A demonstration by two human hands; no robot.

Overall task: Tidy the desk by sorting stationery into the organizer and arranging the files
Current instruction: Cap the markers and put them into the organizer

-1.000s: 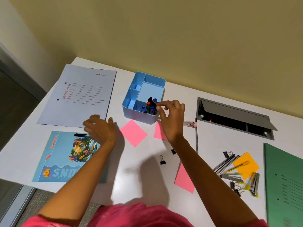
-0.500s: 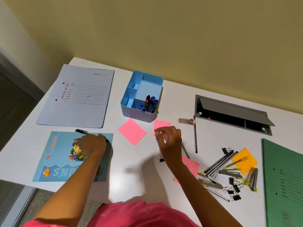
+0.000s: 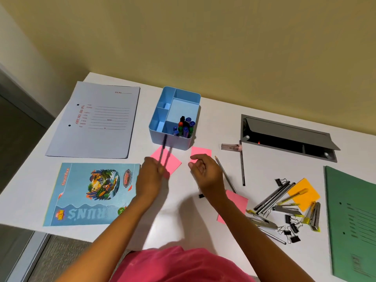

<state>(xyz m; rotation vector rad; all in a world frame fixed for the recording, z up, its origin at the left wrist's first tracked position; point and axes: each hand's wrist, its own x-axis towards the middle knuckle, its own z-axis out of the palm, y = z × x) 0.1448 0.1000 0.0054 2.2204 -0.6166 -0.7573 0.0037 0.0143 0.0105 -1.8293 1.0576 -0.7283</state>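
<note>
Two hands: both work just in front of the organizer (image 3: 174,127).
Left hand (image 3: 150,178): clamped on a dark pen (image 3: 165,148), blurred, tip toward the marker compartment, likely for dropping in.
Right hand (image 3: 205,174): fingers curled and apart, holding nothing that shows, over a pink note.
Markers (image 3: 184,127): several, upright in one compartment; exact count unclear.
Pink notes (image 3: 201,152): three, loose on the desk (image 3: 203,224).
Files: three, the grey file (image 3: 95,121), picture file (image 3: 91,193) and green file (image 3: 354,220), lying apart and unstacked.

Even indoor light, soft shadows under the arms, motion blur on the pen (image 3: 165,148) (streaked double), wide-angle bowing
</note>
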